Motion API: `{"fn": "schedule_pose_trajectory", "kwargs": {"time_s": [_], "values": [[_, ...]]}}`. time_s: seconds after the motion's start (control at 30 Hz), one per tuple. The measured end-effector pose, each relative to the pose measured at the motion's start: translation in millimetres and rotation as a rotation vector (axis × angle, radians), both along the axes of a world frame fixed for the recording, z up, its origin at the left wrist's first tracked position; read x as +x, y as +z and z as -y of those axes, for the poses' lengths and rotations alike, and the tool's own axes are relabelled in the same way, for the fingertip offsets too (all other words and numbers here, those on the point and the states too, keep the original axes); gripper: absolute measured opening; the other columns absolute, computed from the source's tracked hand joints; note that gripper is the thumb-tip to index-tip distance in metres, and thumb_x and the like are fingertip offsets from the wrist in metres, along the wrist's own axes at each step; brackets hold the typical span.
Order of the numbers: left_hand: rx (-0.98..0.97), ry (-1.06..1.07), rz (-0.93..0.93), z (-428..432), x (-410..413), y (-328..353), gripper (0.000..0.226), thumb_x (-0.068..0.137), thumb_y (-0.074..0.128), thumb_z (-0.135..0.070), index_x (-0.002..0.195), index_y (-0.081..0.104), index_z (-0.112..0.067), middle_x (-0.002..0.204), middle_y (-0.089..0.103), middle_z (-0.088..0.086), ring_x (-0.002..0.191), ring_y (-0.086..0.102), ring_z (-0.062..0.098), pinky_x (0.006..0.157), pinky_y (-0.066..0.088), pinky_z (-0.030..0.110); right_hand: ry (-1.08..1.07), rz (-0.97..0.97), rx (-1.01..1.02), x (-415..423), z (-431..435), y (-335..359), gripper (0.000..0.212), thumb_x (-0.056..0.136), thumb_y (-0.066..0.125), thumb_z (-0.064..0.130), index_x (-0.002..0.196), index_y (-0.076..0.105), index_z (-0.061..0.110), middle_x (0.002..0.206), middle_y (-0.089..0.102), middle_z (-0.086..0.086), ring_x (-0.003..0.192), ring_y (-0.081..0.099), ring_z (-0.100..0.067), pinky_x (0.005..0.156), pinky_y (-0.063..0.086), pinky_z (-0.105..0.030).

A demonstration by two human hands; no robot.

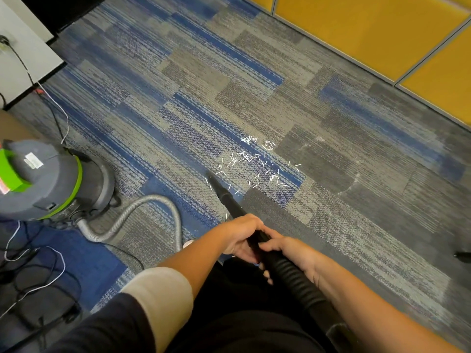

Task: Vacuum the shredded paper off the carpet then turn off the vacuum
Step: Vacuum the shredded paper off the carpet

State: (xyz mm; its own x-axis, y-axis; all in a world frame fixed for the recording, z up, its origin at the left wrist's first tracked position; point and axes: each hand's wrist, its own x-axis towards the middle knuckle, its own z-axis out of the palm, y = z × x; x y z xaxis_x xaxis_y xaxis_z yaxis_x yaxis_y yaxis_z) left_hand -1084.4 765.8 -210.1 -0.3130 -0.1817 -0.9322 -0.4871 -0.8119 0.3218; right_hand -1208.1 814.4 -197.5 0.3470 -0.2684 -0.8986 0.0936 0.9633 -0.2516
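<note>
The shredded paper (257, 164) lies scattered on the carpet (331, 154), just ahead and to the right of the black nozzle (216, 187), whose tip is low beside the nearest strips. The left hand (240, 235) is curled around the nozzle in front, and the right hand (288, 250) grips it just behind. To do this well, I think the tip should keep low and pass slowly from the near strips to the far clumps. The vacuum (51, 179) stands well apart on the left
</note>
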Motion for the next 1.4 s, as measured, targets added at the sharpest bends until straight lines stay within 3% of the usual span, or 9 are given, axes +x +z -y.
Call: {"fn": "schedule_pose_trajectory", "kwargs": {"time_s": [0.17, 0.27, 0.4, 0.53, 0.7, 0.8, 1.03, 1.27, 1.4], "values": [[-0.043, -0.117, 0.039, 4.2, -3.0, -0.8, 0.024, 0.094, 0.035, -0.023, 0.099, 0.058, -0.019, 0.076, 0.060, 0.008, 0.050, 0.058, 0.017, 0.051, 0.051, 0.026, -0.040, 0.083, 0.072, 3.8, 4.8, -6.6, 0.019, 0.091, 0.042, 0.013, 0.107, 0.052, 0.012, 0.072, 0.056, -0.019, 0.045, 0.060, -0.026, 0.040, 0.051, -0.028], [-0.051, -0.178, 0.076, 5.6, -3.1, -6.5, 0.032, 0.092, 0.033, -0.026, 0.114, 0.055, -0.029, 0.075, 0.059, 0.007, 0.052, 0.054, 0.016, 0.058, 0.047, 0.027, -0.062, 0.078, 0.019, 9.2, 9.6, -13.5, 0.026, 0.091, 0.039, 0.002, 0.110, 0.049, 0.017, 0.068, 0.053, -0.017, 0.039, 0.056, -0.023, 0.034, 0.047, -0.025], [-0.084, -0.141, 0.143, 2.6, -5.7, -25.3, 0.059, 0.093, 0.035, -0.031, 0.147, 0.013, -0.035, 0.094, 0.065, 0.012, 0.051, 0.058, 0.015, 0.052, 0.050, 0.027, -0.068, 0.080, -0.008, 6.5, 8.2, -16.1, 0.039, 0.091, 0.033, -0.004, 0.114, 0.045, 0.026, 0.053, 0.050, -0.014, 0.034, 0.050, -0.019, 0.034, 0.045, -0.021], [-0.091, -0.125, 0.081, 8.3, -6.7, -27.3, 0.053, 0.095, 0.037, -0.024, 0.145, 0.018, -0.030, 0.078, 0.058, 0.005, 0.051, 0.053, 0.014, 0.050, 0.048, 0.026, -0.077, 0.089, 0.030, 5.2, 8.5, -23.6, 0.041, 0.088, 0.035, -0.001, 0.112, 0.048, 0.029, 0.071, 0.049, -0.015, 0.043, 0.051, -0.020, 0.037, 0.046, -0.023], [-0.044, -0.079, 0.030, 11.4, 7.8, -12.3, 0.015, 0.099, 0.037, -0.022, 0.087, 0.044, -0.025, 0.079, 0.057, 0.006, 0.057, 0.054, 0.017, 0.064, 0.049, 0.031, -0.043, 0.100, 0.027, 16.3, 13.7, -21.9, 0.038, 0.089, 0.035, -0.003, 0.112, 0.045, 0.025, 0.071, 0.046, -0.016, 0.041, 0.052, -0.019, 0.036, 0.046, -0.023], [-0.022, -0.056, 0.033, 10.1, 13.3, -10.2, 0.008, 0.099, 0.038, -0.024, 0.098, 0.036, -0.032, 0.083, 0.059, 0.006, 0.061, 0.057, 0.017, 0.066, 0.050, 0.029, -0.019, 0.100, 0.049, 19.1, 15.0, -19.1, 0.040, 0.090, 0.036, -0.001, 0.118, 0.043, 0.027, 0.068, 0.047, -0.016, 0.040, 0.053, -0.020, 0.037, 0.047, -0.022], [-0.001, -0.093, 0.020, 10.0, -12.2, -14.3, 0.060, 0.098, 0.037, -0.022, 0.150, 0.007, -0.026, 0.076, 0.059, 0.007, 0.041, 0.060, 0.013, 0.049, 0.053, 0.024, -0.026, 0.050, 0.044, -4.8, 11.5, -9.4, 0.045, 0.089, 0.036, -0.001, 0.123, 0.043, 0.027, 0.067, 0.047, -0.017, 0.038, 0.052, -0.021, 0.036, 0.046, -0.023], [0.016, -0.091, 0.001, 9.1, -14.4, -6.4, 0.055, 0.099, 0.036, -0.022, 0.148, 0.012, -0.025, 0.082, 0.059, 0.009, 0.051, 0.062, 0.016, 0.066, 0.055, 0.031, -0.001, 0.044, 0.071, -7.7, 11.4, 0.9, 0.041, 0.089, 0.036, 0.000, 0.115, 0.046, 0.030, 0.062, 0.047, -0.016, 0.035, 0.051, -0.021, 0.035, 0.045, -0.021], [0.063, -0.051, -0.006, 7.1, -5.6, 2.4, 0.025, 0.099, 0.038, -0.024, 0.121, 0.027, -0.031, 0.079, 0.058, 0.008, 0.058, 0.059, 0.018, 0.069, 0.053, 0.033, 0.031, 0.035, 0.075, -0.7, 9.1, -1.6, 0.044, 0.090, 0.037, 0.000, 0.121, 0.042, 0.030, 0.060, 0.047, -0.015, 0.035, 0.051, -0.021, 0.035, 0.045, -0.021]]}}
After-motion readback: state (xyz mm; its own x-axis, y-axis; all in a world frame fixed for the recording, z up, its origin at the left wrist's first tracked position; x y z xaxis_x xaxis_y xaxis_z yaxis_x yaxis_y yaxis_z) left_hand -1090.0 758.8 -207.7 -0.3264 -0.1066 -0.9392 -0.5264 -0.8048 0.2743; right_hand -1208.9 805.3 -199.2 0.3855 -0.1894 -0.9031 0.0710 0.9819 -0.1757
